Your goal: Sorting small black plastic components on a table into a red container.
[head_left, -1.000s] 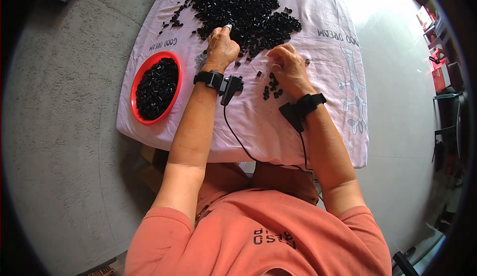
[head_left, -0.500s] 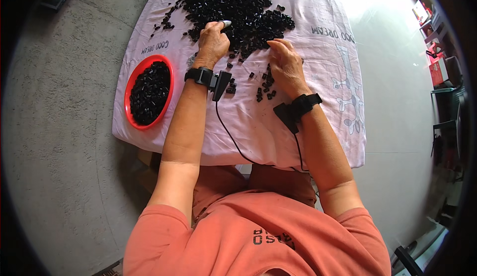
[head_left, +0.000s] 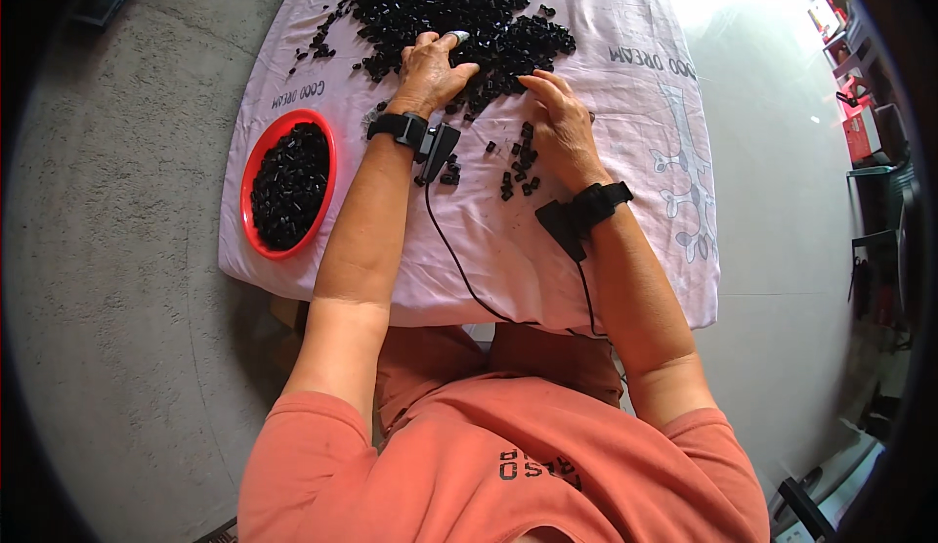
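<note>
Left hand point(head_left: 428, 72) rests curled on near edge of black piece heap point(head_left: 445, 0), grip unclear. Right hand point(head_left: 559, 125) half open, empty, over loose pieces point(head_left: 518, 167). Risk: sweep scatters pieces off cloth point(head_left: 625, 250) edge; red bowl point(head_left: 256, 167) at left edge could tip.

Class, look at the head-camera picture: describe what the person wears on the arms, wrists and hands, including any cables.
Both forearms are bare below short orange sleeves. The left hand has a light cover on one fingertip. Each wrist carries a black strap with a black boxy device: left wrist device, right wrist device. A thin black cable runs from each device back toward the body.
</note>
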Available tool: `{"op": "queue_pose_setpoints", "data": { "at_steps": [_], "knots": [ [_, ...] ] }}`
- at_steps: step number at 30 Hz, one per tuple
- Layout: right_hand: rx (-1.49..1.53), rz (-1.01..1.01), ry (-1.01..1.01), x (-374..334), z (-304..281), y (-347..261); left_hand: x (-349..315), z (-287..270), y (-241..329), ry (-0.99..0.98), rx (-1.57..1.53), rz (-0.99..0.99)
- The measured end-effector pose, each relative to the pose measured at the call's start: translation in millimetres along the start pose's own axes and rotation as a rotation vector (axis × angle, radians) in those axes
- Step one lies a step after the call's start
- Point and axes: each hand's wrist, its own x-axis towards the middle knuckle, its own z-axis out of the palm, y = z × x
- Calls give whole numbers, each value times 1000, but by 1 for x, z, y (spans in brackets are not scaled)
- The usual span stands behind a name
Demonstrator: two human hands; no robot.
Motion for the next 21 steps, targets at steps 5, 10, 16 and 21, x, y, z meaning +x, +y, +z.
{"op": "queue_pose_setpoints", "data": {
  "at_steps": [5,10,16,21],
  "knots": [
    [65,9,7,1,1,1,-11,-3,-1,44,-60,92],
    [75,6,3,2,0,3,-33,-13,0,23,-200,76],
    [117,31,-42,2,-2,-1,-62,-32,-2,-39,-332,112],
    [158,30,-54,2,-5,0,-66,-55,13,-206,-435,-7]
  ]
}}
